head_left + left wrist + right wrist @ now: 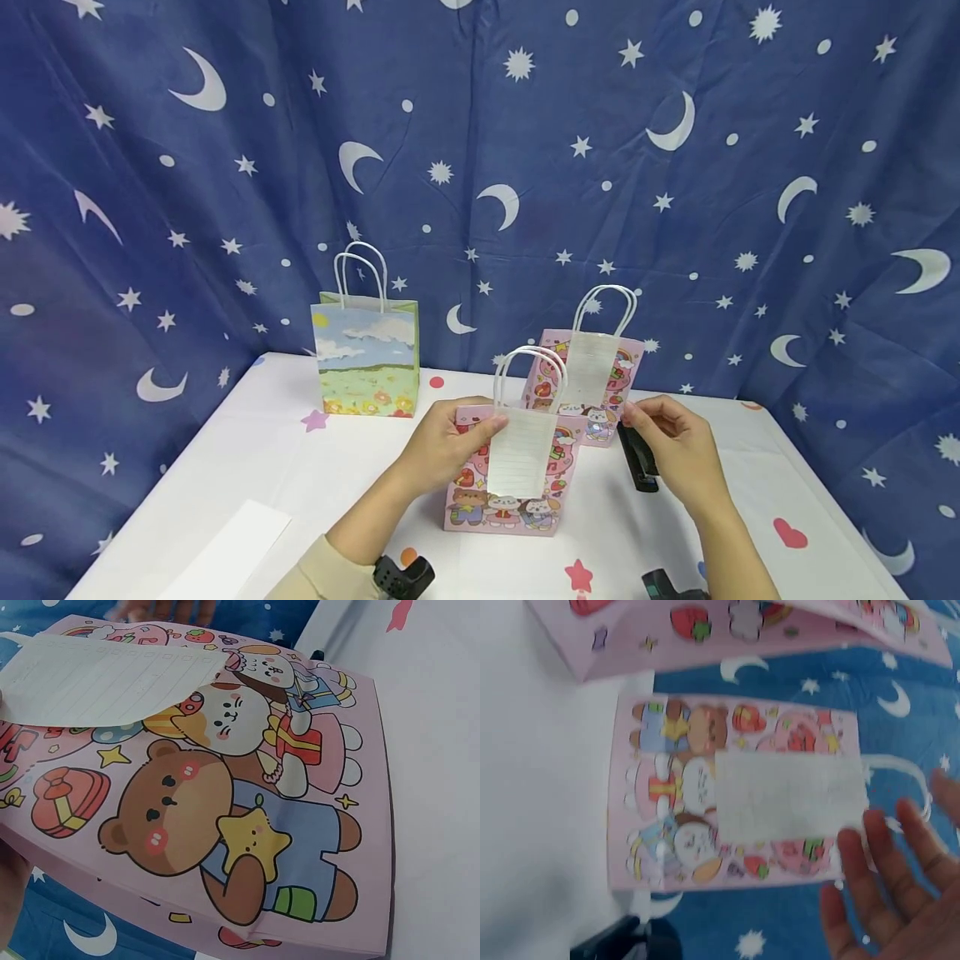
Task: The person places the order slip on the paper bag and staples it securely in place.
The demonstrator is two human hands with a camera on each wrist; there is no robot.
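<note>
A pink cartoon gift bag [468,500] stands upright at the table's middle, a white lined paper slip [519,454] hanging on its front. My left hand [450,446] grips its upper left edge, thumb on the slip's top corner, fingers hidden behind. Bear and animal drawings on this gift bag [300,825] fill the left wrist view. My right hand [671,442] holds nothing, its fingers [881,892] spread in the right wrist view. Beside it a black stapler [637,458] lies on the table. Behind stands a second pink gift bag [628,367] with its own paper slip [787,796].
A landscape-printed gift bag [366,358] stands at the back left. A white paper strip [225,550] lies at the front left of the white patterned table [750,500]. A blue moon-and-star curtain [480,167] hangs behind and along the sides.
</note>
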